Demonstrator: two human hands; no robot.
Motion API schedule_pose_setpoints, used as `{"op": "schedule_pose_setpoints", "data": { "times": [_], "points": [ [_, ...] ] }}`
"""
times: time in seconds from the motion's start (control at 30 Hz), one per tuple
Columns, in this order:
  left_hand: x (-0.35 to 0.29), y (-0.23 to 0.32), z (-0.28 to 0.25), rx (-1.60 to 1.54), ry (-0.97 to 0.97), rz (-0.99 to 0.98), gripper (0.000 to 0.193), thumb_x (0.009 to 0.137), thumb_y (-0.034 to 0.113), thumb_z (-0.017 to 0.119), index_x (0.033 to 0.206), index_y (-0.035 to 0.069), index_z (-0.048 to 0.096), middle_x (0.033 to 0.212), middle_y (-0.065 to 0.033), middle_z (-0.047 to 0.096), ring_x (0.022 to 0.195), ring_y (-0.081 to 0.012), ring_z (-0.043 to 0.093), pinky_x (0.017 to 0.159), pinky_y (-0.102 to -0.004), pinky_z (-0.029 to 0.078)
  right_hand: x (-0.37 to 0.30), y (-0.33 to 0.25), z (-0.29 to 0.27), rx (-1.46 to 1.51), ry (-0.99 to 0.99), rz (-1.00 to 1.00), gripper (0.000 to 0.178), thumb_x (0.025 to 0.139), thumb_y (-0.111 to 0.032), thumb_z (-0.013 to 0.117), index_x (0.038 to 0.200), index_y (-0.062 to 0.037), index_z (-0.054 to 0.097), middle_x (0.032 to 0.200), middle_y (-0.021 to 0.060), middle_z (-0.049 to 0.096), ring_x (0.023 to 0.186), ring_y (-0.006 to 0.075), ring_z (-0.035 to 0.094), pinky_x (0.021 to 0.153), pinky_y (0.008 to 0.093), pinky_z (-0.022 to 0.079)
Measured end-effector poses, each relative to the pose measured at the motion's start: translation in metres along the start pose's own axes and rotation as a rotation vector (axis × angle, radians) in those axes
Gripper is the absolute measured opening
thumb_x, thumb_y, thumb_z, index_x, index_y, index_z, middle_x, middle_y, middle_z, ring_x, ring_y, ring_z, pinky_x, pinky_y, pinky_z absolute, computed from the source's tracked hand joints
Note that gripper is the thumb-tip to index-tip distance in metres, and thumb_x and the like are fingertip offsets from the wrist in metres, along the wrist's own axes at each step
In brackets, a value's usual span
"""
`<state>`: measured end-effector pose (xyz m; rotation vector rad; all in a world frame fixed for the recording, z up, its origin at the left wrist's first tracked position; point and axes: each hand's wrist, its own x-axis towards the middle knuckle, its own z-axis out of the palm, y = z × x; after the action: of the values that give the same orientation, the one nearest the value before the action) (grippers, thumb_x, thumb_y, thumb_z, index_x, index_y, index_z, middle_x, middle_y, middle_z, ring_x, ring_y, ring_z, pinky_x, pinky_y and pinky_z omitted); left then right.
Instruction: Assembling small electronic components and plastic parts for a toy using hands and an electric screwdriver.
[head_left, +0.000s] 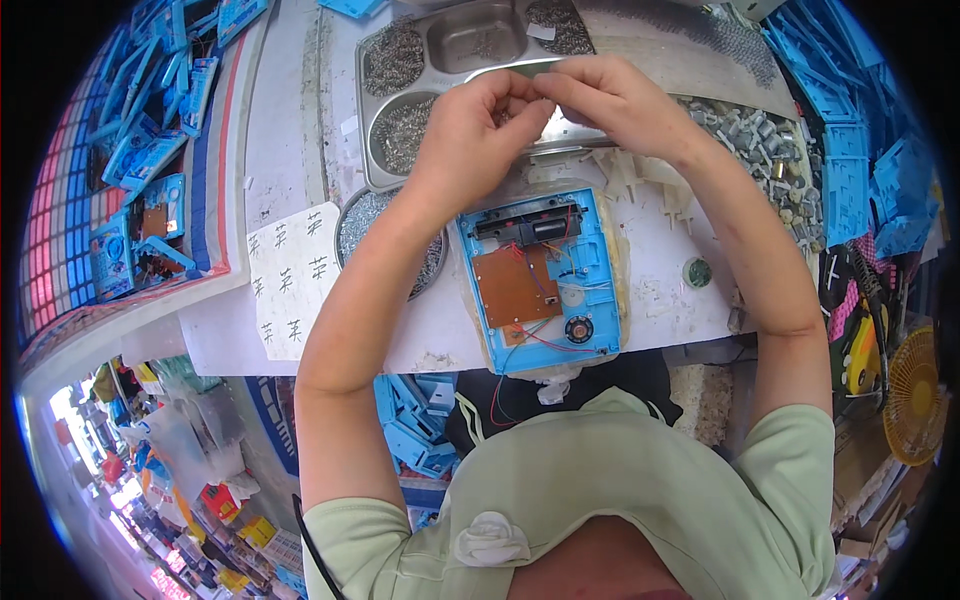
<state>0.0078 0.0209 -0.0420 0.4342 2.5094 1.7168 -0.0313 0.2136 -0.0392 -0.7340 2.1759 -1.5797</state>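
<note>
- On my feed the left hand (480, 125) and right hand (612, 105) meet above the trays, their fingers curled and fingertips bunched close together; I cannot tell whether either pinches anything
- Under them I see a shiny steel tray (572, 138), partly hidden, beside a larger divided tray (432, 80) with small metal pieces in several compartments
- Nearer the person, below the hands and untouched, the open blue casing (597, 245) lies on the table (655, 320), bearing a brown board (508, 287), a black module (530, 226), a round black part (579, 329) and loose wires
- Left of it I get a round dish of small metal pieces, partly behind the left forearm, and a marked white sheet (290, 300)
- To the right I have piled metal cylinders (768, 165), then stacked blue casings (845, 180)
</note>
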Motion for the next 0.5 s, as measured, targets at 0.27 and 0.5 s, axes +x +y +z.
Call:
{"op": "schedule_pose_setpoints", "data": {
  "times": [0.27,0.5],
  "points": [
    [0.014,-0.001,-0.037,-0.962,-0.561,-0.523,0.020,0.096,0.024,0.056,0.101,0.005,0.058,0.067,0.0056,0.046,0.051,0.0008,0.036,0.044,-0.0143,0.028,-0.010,-0.008,0.006,-0.169,0.149,-0.310,0.020,0.098,-0.021,0.051,0.107,-0.0043,0.057,0.081,-0.0012,0.056,0.071,0.0044,0.050,0.061,0.0200,0.043],
    [0.006,0.018,-0.017,-0.402,-0.260,-0.277,0.018,0.095,0.023,0.059,0.090,0.006,0.060,0.067,0.0051,0.050,0.052,-0.0005,0.036,0.045,-0.0154,0.027,-0.007,-0.011,0.001,0.116,0.094,0.046,0.027,0.099,-0.028,0.050,0.103,-0.0039,0.062,0.068,-0.0028,0.053,0.060,0.0037,0.048,0.053,0.0186,0.038]
  ]
}}
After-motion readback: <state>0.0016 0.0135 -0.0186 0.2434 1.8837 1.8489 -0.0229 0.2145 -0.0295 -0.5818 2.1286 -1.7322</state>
